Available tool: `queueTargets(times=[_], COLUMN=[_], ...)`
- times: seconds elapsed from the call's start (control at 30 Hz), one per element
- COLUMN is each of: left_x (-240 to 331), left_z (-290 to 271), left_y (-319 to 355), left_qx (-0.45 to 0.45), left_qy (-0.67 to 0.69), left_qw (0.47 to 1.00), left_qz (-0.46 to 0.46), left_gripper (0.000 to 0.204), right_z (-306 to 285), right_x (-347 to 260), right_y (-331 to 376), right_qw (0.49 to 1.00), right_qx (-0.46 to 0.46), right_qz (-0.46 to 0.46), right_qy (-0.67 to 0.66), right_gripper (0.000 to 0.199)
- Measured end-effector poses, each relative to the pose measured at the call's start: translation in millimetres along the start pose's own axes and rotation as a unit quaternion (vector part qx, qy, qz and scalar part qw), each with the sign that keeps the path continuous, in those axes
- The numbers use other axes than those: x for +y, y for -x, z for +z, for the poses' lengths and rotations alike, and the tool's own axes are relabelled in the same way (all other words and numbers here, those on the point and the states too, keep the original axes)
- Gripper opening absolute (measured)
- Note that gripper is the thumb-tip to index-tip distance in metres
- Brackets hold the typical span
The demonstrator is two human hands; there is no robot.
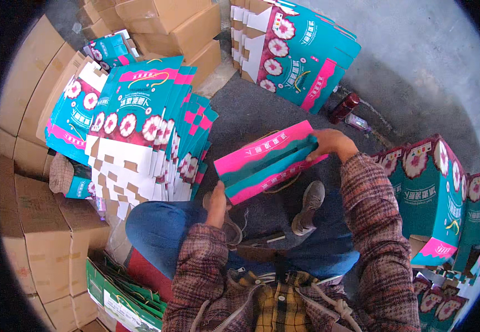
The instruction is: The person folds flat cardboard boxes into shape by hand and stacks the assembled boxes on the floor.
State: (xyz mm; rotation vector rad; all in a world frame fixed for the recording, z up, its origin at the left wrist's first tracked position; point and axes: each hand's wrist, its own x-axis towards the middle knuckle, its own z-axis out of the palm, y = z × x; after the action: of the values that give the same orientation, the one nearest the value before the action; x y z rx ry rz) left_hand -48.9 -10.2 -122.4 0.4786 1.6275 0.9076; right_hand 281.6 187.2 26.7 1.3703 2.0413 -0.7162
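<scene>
Head view: seated person holds a pink-and-teal carton [267, 160] above the knees, over grey floor [417, 66]. Right hand [331, 143] closed on its far end; left hand [217, 203] pressed against the near end, grip unclear. Stack of flat cartons [140, 122] just left; assembled boxes [434, 193] right.

Centre of frame: flat pink-and-teal carton [267, 161], half folded, held between the left hand [217, 203] and right hand [331, 144]. Upper left: fanned stack of flat teal cartons [146, 122] with pink bands and flower rounds. Top centre: a second flat stack [298, 52]. Right: assembled teal boxes [436, 193]. Left edge and top: plain brown cardboard boxes [40, 221].
</scene>
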Motion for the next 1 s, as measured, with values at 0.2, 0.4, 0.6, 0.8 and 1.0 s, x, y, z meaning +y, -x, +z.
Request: queueTargets(times=[0.2, 0.4, 0.6, 0.8, 1.0], left_x=[-13, 32, 6, -11, 12], left_z=[-8, 14, 11, 7, 17], left_y=[-10, 37, 11, -28, 8], left_qx=[0.031, -0.071, -0.060, -0.040, -0.135], left_qy=[0.107, 0.102, 0.068, -0.152, 0.061], left_qw=[0.994, 0.992, 0.983, 0.982, 0.986], left_qz=[-0.012, 0.019, 0.157, 0.099, 0.072], left_gripper=[0.077, 0.090, 0.077, 0.065, 0.057], right_z=[13, -5, -3, 46, 19], right_x=[12, 5, 4, 28, 8], right_y=[-30, -19, -24, -61, -26], right_qw=[0.982, 0.994, 0.996, 0.953, 0.951], right_qx=[0.154, 0.096, 0.079, 0.212, 0.268], right_qz=[-0.050, 0.008, 0.011, 0.073, 0.083], right_qy=[-0.100, -0.046, -0.041, -0.202, -0.128], right_gripper=[0.112, 0.118, 0.120, 0.084, 0.075])
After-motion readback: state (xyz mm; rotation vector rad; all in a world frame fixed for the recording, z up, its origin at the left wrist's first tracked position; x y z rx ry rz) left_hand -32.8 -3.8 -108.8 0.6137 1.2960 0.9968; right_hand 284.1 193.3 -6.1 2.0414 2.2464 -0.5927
